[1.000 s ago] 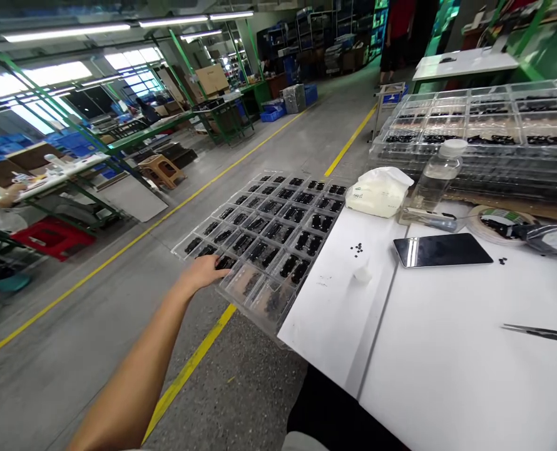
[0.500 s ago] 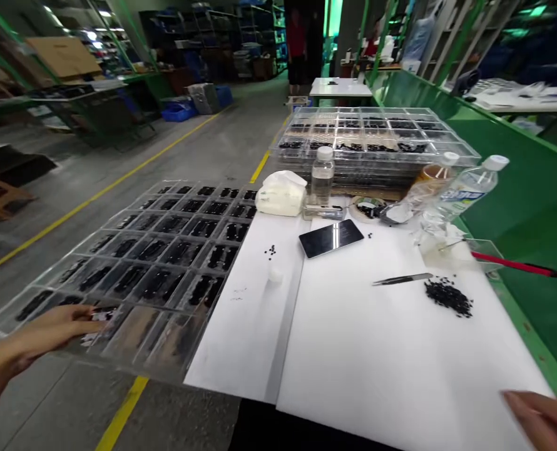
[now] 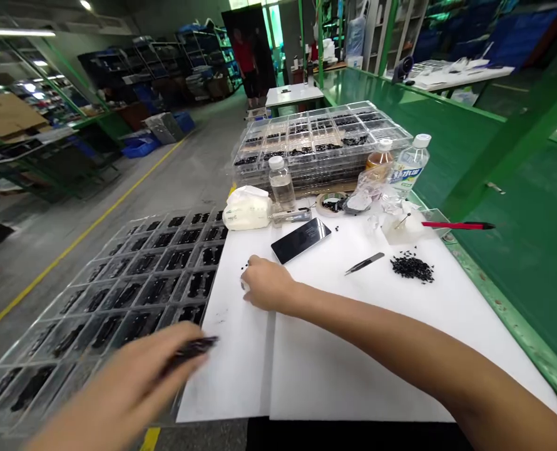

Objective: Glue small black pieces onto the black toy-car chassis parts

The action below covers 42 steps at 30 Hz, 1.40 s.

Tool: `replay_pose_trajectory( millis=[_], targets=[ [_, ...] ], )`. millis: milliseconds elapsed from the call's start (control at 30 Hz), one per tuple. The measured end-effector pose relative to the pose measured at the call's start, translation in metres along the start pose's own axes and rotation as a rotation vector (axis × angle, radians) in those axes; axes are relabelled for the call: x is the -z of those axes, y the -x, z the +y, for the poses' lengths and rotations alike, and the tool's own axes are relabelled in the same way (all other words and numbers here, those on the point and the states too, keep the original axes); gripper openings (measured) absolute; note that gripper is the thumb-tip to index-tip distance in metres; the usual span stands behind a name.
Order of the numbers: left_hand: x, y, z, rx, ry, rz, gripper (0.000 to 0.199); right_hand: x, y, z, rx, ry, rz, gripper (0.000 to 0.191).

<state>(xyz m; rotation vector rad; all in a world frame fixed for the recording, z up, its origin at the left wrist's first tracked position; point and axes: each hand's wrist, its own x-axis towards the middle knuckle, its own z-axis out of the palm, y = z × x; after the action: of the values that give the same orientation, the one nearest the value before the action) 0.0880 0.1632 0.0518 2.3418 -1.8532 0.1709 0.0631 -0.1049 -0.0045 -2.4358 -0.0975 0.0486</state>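
Observation:
My left hand (image 3: 142, 369), smeared by motion, grips a black plastic part (image 3: 194, 349) between thumb and fingers, over the tray's near right corner. My right hand (image 3: 266, 285) reaches across the white board (image 3: 353, 376), its fingers curled round a small whitish object (image 3: 245, 286) that is mostly hidden. Beside those fingers lie a few tiny black pieces (image 3: 243, 267). The clear divided tray (image 3: 67, 291) to the left holds black parts in its compartments. Tweezers (image 3: 364, 264) and a heap of tiny black pieces (image 3: 412, 267) lie on the right of the board.
A phone (image 3: 301, 240) lies beyond my right hand. Behind it stand a tissue pack (image 3: 246, 210), a clear bottle (image 3: 282, 185), a tape roll (image 3: 330, 203) and a labelled bottle (image 3: 410, 166). Stacked trays (image 3: 316, 166) rise at the back. A red pen (image 3: 457, 225) juts out right.
My left hand has lifted a black part from the tray and moved right. My right hand has come in from the lower right to the small whitish object. The view has turned right.

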Motion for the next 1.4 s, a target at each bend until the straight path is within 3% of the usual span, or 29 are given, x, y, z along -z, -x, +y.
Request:
replay_pose_trajectory(
  millis=[67, 133, 267, 367, 467, 533, 600, 667, 767, 867, 933, 1033, 1133, 1233, 1333, 1400],
  targets=[
    [-0.028, -0.038, 0.033, -0.09, -0.007, -0.047, 0.016, 0.015, 0.015, 0.003, 0.07, -0.095, 0.076, 0.015],
    [-0.061, -0.076, 0.052, -0.194, -0.078, -0.012, 0.019, 0.039, 0.053, 0.008, 0.112, -0.201, 0.18, 0.018],
    [-0.109, -0.127, 0.053, -0.328, -0.28, 0.103, 0.034, 0.085, 0.161, 0.032, 0.044, -0.428, 0.335, 0.023],
    [-0.114, -0.127, 0.038, -0.393, -0.347, 0.135, 0.048, 0.087, 0.242, 0.067, -0.125, -0.405, 0.438, 0.018],
    [-0.096, -0.105, 0.026, -0.421, -0.34, 0.134, 0.05, 0.068, 0.304, 0.103, -0.344, -0.382, 0.493, 0.019],
    [-0.082, -0.094, 0.03, -0.419, -0.3, 0.129, 0.047, 0.056, 0.327, 0.116, -0.469, -0.402, 0.577, 0.026],
    [-0.077, -0.096, 0.049, -0.427, -0.238, 0.125, 0.043, 0.051, 0.331, 0.12, -0.526, -0.495, 0.648, 0.028],
    [-0.085, -0.112, 0.077, -0.503, -0.177, 0.121, 0.045, 0.052, 0.32, 0.119, -0.454, -0.603, 0.647, 0.024],
    [-0.115, -0.15, 0.123, -0.611, -0.139, 0.167, 0.044, 0.054, 0.289, 0.122, -0.231, -0.649, 0.669, 0.017],
    [-0.144, -0.177, 0.149, -0.608, -0.058, 0.199, 0.038, 0.046, 0.271, 0.137, -0.179, -0.664, 0.787, 0.022],
    [-0.157, -0.183, 0.153, -0.596, 0.059, 0.189, 0.034, 0.038, 0.271, 0.147, -0.217, -0.692, 0.842, 0.024],
    [-0.164, -0.181, 0.147, -0.57, 0.195, 0.192, 0.048, 0.031, 0.277, 0.151, -0.25, -0.734, 0.869, 0.032],
    [-0.164, -0.179, 0.141, -0.571, 0.242, 0.193, 0.033, 0.032, 0.279, 0.148, -0.253, -0.628, 0.838, 0.018],
    [-0.163, -0.182, 0.141, -0.581, 0.291, 0.181, 0.023, 0.034, 0.275, 0.144, -0.265, -0.513, 0.893, 0.01],
    [-0.162, -0.184, 0.146, -0.552, 0.27, 0.196, 0.032, 0.031, 0.27, 0.141, -0.281, -0.607, 0.927, 0.022],
    [-0.162, -0.182, 0.148, -0.56, 0.209, 0.217, 0.026, 0.029, 0.27, 0.139, -0.26, -0.639, 0.915, 0.028]
  ],
)
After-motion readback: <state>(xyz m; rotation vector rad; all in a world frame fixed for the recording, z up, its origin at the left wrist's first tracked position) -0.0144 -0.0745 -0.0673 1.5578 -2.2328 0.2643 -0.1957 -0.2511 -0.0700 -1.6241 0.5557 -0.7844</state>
